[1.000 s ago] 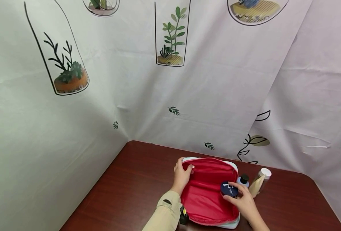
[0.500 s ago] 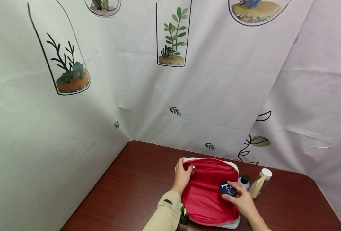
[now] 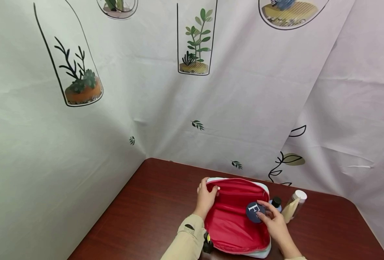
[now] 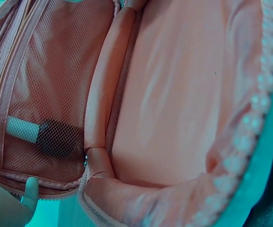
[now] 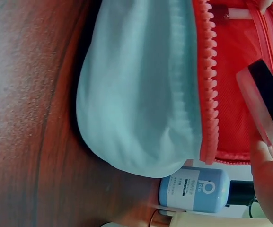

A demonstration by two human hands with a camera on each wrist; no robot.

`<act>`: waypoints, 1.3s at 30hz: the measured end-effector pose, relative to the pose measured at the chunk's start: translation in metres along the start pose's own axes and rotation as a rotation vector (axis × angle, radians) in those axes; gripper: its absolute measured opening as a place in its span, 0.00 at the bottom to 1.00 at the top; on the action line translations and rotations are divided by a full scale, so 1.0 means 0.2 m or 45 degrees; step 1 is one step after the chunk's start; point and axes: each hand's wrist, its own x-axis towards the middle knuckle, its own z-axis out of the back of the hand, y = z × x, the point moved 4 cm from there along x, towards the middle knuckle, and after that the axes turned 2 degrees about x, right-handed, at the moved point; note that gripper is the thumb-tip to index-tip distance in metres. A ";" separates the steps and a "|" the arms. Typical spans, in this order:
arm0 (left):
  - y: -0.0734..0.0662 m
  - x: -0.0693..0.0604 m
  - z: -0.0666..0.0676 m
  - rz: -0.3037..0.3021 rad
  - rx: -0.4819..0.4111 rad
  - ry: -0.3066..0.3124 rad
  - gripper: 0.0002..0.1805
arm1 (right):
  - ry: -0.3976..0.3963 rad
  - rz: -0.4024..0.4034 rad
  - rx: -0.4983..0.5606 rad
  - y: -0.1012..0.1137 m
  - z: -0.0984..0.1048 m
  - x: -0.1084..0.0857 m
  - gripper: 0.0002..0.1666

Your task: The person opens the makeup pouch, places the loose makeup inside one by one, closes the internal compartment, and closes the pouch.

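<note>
A red-lined toiletry bag (image 3: pixel 232 233) with a pale blue outside lies unzipped, its flap raised toward the wall. My left hand (image 3: pixel 205 198) grips the flap's left edge, thumb on the inner side. Over the right part of the opening, my right hand (image 3: pixel 274 221) pinches a round cosmetic jar (image 3: pixel 252 212) with a dark blue lid marked by a white letter. In the right wrist view, the jar (image 5: pixel 264 101) is tilted and shows a pale, see-through side. Behind the flap's mesh, the left wrist view shows a small tube-like item (image 4: pixel 39 132), half pale, half dark.
Right of the bag stand a blue bottle (image 5: pixel 200 190) with a black cap (image 3: pixel 276 202), a cream tube (image 3: pixel 290 210) and a white-capped bottle (image 3: pixel 300 195). A small black item (image 3: pixel 207 246) is by the bag's left side. A patterned cloth (image 3: pixel 244 108) backs the brown table (image 3: pixel 140 213).
My right hand has shifted slightly left with the jar and turned it, so the lid catches more light and the thumb lies on its face. My left hand keeps its hold.
</note>
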 end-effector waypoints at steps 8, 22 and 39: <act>0.00 0.00 0.00 0.021 -0.006 -0.004 0.23 | -0.023 0.135 0.007 0.03 0.00 0.02 0.29; -0.01 -0.01 0.00 0.006 0.068 -0.046 0.26 | 0.071 0.056 0.027 0.11 -0.02 0.08 0.31; 0.01 -0.01 -0.01 0.025 0.079 -0.012 0.28 | 0.004 0.191 -0.322 0.17 -0.02 0.09 0.24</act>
